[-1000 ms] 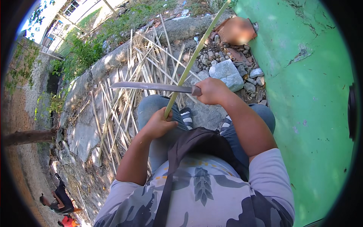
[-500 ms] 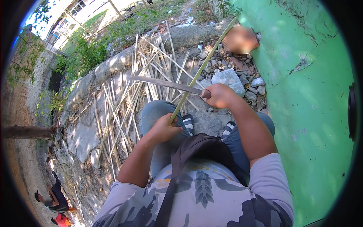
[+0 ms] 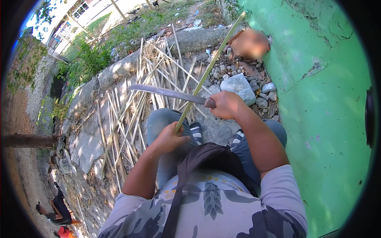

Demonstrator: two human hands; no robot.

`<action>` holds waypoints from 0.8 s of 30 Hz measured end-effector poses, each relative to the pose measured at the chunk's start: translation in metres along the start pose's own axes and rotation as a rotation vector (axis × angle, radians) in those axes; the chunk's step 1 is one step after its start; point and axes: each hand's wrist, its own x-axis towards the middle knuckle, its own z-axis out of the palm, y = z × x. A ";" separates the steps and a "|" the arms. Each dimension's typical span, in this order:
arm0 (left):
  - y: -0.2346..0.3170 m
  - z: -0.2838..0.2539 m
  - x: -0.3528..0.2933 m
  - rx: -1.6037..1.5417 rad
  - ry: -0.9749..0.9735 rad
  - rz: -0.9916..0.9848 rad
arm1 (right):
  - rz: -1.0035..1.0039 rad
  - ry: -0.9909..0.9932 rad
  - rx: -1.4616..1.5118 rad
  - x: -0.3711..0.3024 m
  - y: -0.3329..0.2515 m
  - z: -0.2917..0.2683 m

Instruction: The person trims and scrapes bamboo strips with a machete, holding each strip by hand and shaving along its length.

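Observation:
My left hand (image 3: 171,137), closed near my left knee, grips the lower end of a long greenish bamboo strip (image 3: 214,59). The strip slants up and away to the right. In my right hand (image 3: 227,104) is the short wooden handle of a machete (image 3: 162,91), its long blade pointing left. The blade crosses the strip just left of my right hand; whether they touch, I cannot tell. Many pale split strips (image 3: 149,79) lie in a loose, crisscrossed pile on the ground beyond and left of my knees.
A green wall (image 3: 317,131) rises close on my right. Broken stones, one large pale rock (image 3: 238,87) among them, lie beside it. A low stone edging (image 3: 119,71) curves behind the pile. Two people (image 3: 57,206) are at the lower left, near a dark trunk (image 3: 27,141).
The machete and my right hand have shifted slightly left and towards me. The strip's far end has moved a little left and away. Both hands keep their holds.

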 end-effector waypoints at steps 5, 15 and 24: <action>0.001 0.003 0.001 -0.037 -0.018 0.024 | 0.007 -0.029 -0.121 0.005 0.017 -0.005; 0.006 0.002 -0.003 -0.090 -0.012 -0.008 | -0.027 0.044 -0.104 0.004 0.008 -0.002; 0.006 0.007 -0.005 0.072 0.050 0.006 | 0.000 0.078 -0.081 -0.008 0.002 -0.010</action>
